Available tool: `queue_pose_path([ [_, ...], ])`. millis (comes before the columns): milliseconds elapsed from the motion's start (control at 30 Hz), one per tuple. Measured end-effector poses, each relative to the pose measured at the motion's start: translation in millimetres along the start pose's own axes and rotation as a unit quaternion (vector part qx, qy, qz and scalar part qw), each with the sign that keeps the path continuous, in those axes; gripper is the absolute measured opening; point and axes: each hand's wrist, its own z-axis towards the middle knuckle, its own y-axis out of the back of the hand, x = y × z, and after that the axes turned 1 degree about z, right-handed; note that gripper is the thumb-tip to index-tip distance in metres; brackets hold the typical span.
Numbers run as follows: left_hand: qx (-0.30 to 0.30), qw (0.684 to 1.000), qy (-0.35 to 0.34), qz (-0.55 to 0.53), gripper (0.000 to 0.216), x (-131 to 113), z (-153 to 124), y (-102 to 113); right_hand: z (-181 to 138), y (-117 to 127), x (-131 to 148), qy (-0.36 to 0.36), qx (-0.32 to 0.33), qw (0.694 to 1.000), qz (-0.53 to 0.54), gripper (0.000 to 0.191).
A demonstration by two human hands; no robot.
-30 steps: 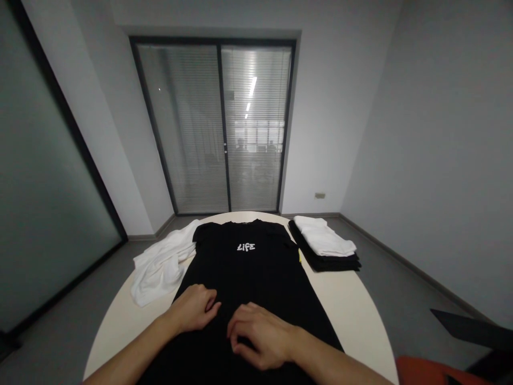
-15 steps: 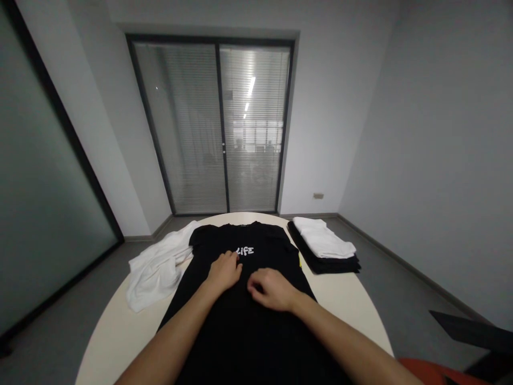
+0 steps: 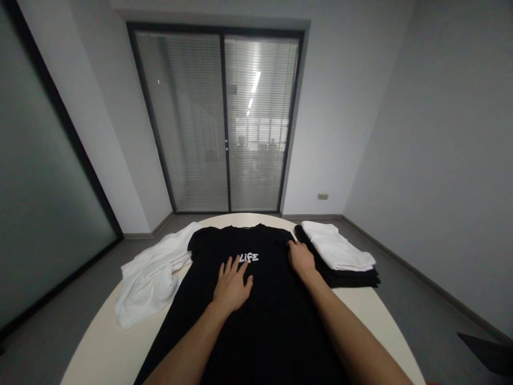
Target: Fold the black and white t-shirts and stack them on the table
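In the head view, your left hand (image 3: 232, 283) lies palm down on the black cotton T-shirt (image 3: 256, 321). Its fingers (image 3: 234, 266) are spread open and flat, gripping nothing, and their tips sit just below the white "LIFE" print (image 3: 249, 258) on the chest. Your right hand (image 3: 300, 258) is further out, on the shirt's right shoulder edge where the sleeve begins. Its fingers are bent down against the cloth, but you cannot tell from here whether they pinch the fabric or only press on it.

The shirt is spread face up on the round cream-coloured table (image 3: 360, 310). Its long axis runs straight away from you, with the collar at the far rim and the hem nearest your body. The right sleeve edge is under your right hand, while the left sleeve lies well away from your left hand, out to the far left.

Just beside your right hand sits a folded white shirt (image 3: 336, 250) on top of a stack of folded black garments (image 3: 352, 278). A crumpled white garment (image 3: 152, 272) touches the black shirt's left side.
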Motion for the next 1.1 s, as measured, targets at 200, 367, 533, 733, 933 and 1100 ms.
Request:
queue_pose_path([
  [200, -0.009, 1.0, -0.002, 0.001, 0.056, -1, 2, -2, 5, 3, -8, -0.089, -0.075, 0.992, 0.039, 0.035],
  [367, -0.007, 1.0, 0.001, 0.005, 0.055, -4, 2, 1, 4, 8, -9, -0.058, -0.099, 0.99, 0.076, 0.03],
  [533, 0.0, 1.0, 0.004, 0.002, 0.056, -5, 0, 4, 10, 0, -9, -0.051, -0.167, 0.979, 0.102, 0.034],
  [733, -0.001, 1.0, 0.003, 0.001, 0.056, -4, 0, 4, 10, 5, -10, 0.044, -0.205, 0.972, 0.107, 0.044],
  [933, -0.007, 1.0, -0.001, 0.004, 0.055, -4, 0, 4, -9, 15, 14, 0.11, -0.04, 0.986, 0.117, 0.064],
  [1100, 0.0, 1.0, 0.0, 0.009, 0.055, -2, 1, 0, -13, -4, 18, 0.125, -0.033, 0.985, 0.111, 0.073],
])
